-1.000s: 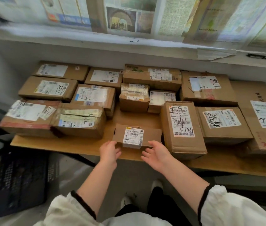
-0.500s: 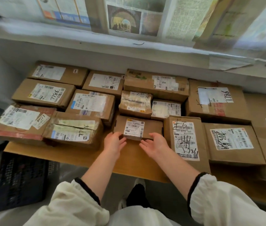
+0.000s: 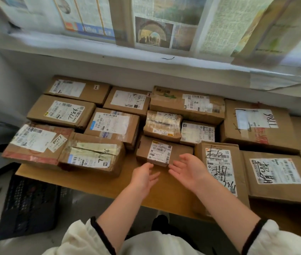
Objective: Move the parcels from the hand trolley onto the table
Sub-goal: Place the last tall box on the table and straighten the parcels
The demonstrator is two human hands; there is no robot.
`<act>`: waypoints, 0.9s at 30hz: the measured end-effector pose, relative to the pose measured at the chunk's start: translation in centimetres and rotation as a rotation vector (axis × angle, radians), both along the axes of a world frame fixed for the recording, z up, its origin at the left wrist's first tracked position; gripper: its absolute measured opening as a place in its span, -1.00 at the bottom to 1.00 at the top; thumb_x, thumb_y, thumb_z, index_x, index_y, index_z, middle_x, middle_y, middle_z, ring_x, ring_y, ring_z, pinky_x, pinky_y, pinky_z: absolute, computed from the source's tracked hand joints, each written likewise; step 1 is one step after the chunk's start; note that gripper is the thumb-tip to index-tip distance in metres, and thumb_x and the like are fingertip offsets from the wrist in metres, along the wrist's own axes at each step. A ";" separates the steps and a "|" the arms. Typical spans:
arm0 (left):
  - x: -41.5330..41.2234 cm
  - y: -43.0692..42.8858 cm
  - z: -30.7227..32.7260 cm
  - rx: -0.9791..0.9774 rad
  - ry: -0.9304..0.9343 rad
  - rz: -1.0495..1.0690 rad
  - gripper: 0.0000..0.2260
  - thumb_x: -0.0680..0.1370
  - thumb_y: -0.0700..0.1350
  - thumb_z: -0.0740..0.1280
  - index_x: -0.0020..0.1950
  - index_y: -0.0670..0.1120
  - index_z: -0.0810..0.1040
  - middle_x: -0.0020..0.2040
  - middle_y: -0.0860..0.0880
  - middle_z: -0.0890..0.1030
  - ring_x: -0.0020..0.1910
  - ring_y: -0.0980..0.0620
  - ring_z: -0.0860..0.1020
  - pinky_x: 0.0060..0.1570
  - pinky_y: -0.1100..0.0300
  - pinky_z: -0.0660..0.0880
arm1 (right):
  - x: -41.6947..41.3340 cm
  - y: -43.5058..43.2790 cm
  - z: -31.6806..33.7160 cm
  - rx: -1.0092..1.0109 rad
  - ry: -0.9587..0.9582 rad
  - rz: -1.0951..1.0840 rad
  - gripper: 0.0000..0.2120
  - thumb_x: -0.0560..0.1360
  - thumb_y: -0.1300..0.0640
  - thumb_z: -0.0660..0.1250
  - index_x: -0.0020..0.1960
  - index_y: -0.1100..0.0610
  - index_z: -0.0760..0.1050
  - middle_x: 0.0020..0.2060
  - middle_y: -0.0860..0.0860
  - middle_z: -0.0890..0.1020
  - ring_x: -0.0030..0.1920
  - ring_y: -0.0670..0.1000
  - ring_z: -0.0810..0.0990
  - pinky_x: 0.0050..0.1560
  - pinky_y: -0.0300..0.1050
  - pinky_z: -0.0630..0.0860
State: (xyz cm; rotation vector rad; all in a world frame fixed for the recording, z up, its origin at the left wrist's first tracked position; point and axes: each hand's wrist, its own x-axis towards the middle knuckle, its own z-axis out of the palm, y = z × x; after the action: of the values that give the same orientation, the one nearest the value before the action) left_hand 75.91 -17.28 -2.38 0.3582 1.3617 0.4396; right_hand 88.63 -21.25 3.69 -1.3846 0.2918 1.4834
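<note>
Our left hand (image 3: 144,178) and right hand (image 3: 189,170) hung open, fingers loose, holding nothing, just before the small parcel (image 3: 182,150) on the table (image 3: 94,183); we could not tell touch, its label (image 3: 159,153) blurred.

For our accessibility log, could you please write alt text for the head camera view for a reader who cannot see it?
A person's open bare hands, left grip and right grip, hover at the near edge of a small labelled parcel on a wooden table. Other cardboard parcels lie packed beside and behind it, below hanging newspaper sheets.
</note>
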 end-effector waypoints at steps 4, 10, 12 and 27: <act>1.9 -2.4 2.4 -0.006 -0.066 -0.298 -0.65 0.61 -0.17 0.21 0.39 -0.17 0.34 0.25 -0.13 0.49 0.15 -0.11 0.54 0.13 0.02 0.49 | 1.6 -2.0 2.9 0.035 -0.604 0.315 -0.61 0.60 0.15 0.15 0.42 0.14 0.29 0.35 0.07 0.42 0.34 0.08 0.39 0.27 -0.02 0.37; 5.5 -5.4 5.1 0.174 -0.096 -0.810 -0.48 0.57 -0.08 0.28 0.50 -0.02 0.20 0.42 -0.05 0.38 0.36 -0.06 0.38 0.24 0.03 0.40 | 5.2 -10.7 3.0 -0.555 -1.353 0.600 -0.74 0.56 -0.06 0.18 0.16 0.06 0.44 -0.08 -0.02 0.58 -0.14 -0.04 0.55 -0.12 -0.02 0.56; 6.4 -5.8 5.6 0.200 -0.123 -0.869 -0.50 0.58 -0.09 0.28 0.50 -0.04 0.21 0.41 -0.03 0.40 0.26 0.02 0.45 0.13 0.11 0.45 | 5.9 -13.0 1.8 -0.726 -1.195 0.660 -0.68 0.54 -0.10 0.17 0.16 0.07 0.44 -0.06 0.02 0.56 -0.07 0.03 0.53 0.02 0.08 0.52; 7.9 -6.4 5.9 0.231 -0.103 -0.686 -0.87 0.59 -0.14 0.25 -0.10 0.06 0.53 -0.33 0.15 0.67 -0.37 0.24 0.63 -0.52 0.30 0.50 | 6.8 -14.5 -1.7 -0.425 -0.926 0.468 -0.65 0.50 0.06 0.31 0.24 0.18 0.44 0.14 0.09 0.57 0.06 0.06 0.54 -0.03 -0.13 0.46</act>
State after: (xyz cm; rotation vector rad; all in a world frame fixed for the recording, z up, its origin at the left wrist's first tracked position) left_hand 83.79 -23.65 3.56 0.9418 1.0086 0.0377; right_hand 95.44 -35.78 1.99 -2.4427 -0.3511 0.9890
